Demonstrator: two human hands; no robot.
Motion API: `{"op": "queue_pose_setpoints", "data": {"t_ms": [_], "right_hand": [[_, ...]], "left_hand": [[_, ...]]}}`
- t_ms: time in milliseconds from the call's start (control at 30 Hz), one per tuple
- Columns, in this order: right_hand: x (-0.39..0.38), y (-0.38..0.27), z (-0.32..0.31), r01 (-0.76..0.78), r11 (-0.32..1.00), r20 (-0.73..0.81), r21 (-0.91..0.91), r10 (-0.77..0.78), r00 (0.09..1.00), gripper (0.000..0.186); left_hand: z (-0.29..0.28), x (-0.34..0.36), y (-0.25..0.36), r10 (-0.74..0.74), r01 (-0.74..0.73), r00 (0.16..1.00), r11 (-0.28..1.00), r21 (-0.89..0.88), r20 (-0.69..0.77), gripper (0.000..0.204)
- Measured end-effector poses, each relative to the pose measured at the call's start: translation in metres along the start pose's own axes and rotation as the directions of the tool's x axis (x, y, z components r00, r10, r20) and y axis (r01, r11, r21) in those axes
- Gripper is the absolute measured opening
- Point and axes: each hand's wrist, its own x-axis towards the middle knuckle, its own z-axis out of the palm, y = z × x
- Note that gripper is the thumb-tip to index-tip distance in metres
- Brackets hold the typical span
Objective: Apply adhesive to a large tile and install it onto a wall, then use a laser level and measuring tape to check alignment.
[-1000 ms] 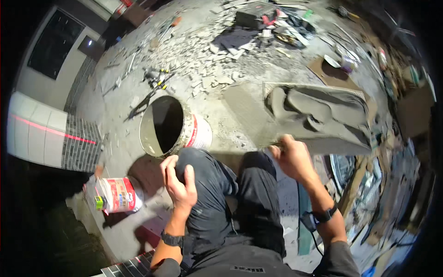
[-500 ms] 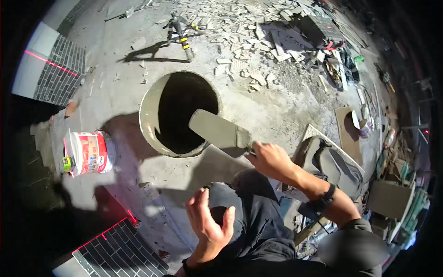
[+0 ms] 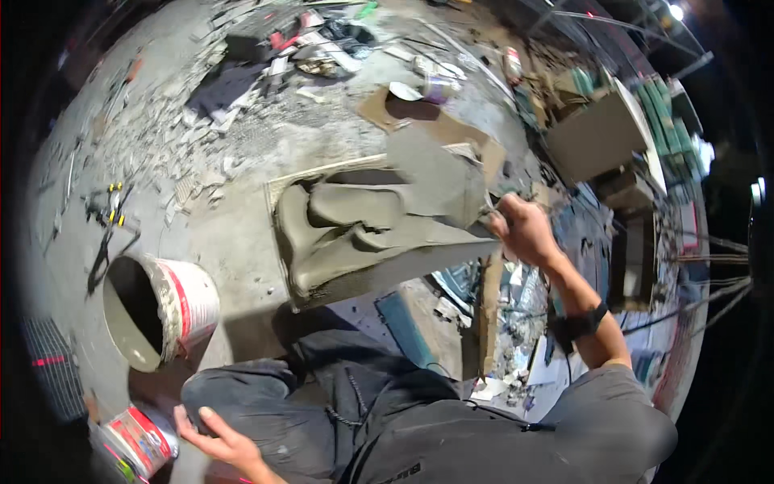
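Note:
My right hand [image 3: 524, 230] is closed round the handle of a wide-bladed trowel [image 3: 435, 173], its blade coated in grey. The blade stands over the right part of a large heap of wet grey mortar [image 3: 355, 210]; blur hides whether it touches. Under the heap is a flat board, its pale edge [image 3: 271, 202] showing at the left. By my left knee, my left hand [image 3: 214, 440] is held palm up with the fingers apart and nothing in it. The white and red bucket [image 3: 193, 302], dark inside, stands beyond that knee.
A smaller red and white bucket [image 3: 141, 440] sits at the lower left. A tripod [image 3: 109, 214] stands behind the big bucket. Broken tile pieces [image 3: 189, 177] litter the far floor. Cardboard boxes [image 3: 601, 133] are stacked at the right, with rubbish [image 3: 516, 355] near my right side.
My view has swung right, from the bucket to the mortar heap. The trowel has moved from the bucket's mouth to over the heap, still in my right hand. My left hand stays open.

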Motion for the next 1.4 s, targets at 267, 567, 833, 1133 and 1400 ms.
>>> {"op": "queue_pose_setpoints", "data": {"t_ms": [267,567,833,1133,1400], "right_hand": [[-0.099,0.229,0.012,-0.257,0.955,0.011,-0.148,0.261,0.965,0.036],[-0.093,0.256,0.074,0.141,0.976,-0.051,-0.166,-0.151,0.987,0.037],[0.018,0.312,0.098,-0.004,0.954,-0.158,-0.3,-0.046,0.986,0.037],[0.099,0.223,0.005,-0.138,0.987,0.185,-0.083,0.151,0.971,0.039],[0.211,0.107,0.004,-0.142,0.973,0.713,-0.179,0.228,0.663,0.034]], "left_hand": [[-0.005,-0.014,-0.022,0.01,-0.009,1.0,0.99,0.139,-0.006,0.051],[-0.02,-0.033,0.007,0.14,-0.104,0.983,0.958,0.268,-0.119,0.042],[-0.037,-0.053,0.013,0.073,-0.046,0.994,0.954,0.298,-0.081,0.049],[-0.037,-0.038,-0.026,0.048,-0.037,0.986,0.997,0.07,-0.158,0.051],[-0.03,-0.012,-0.084,-0.08,0.093,0.991,0.988,0.123,-0.106,0.046]]}}
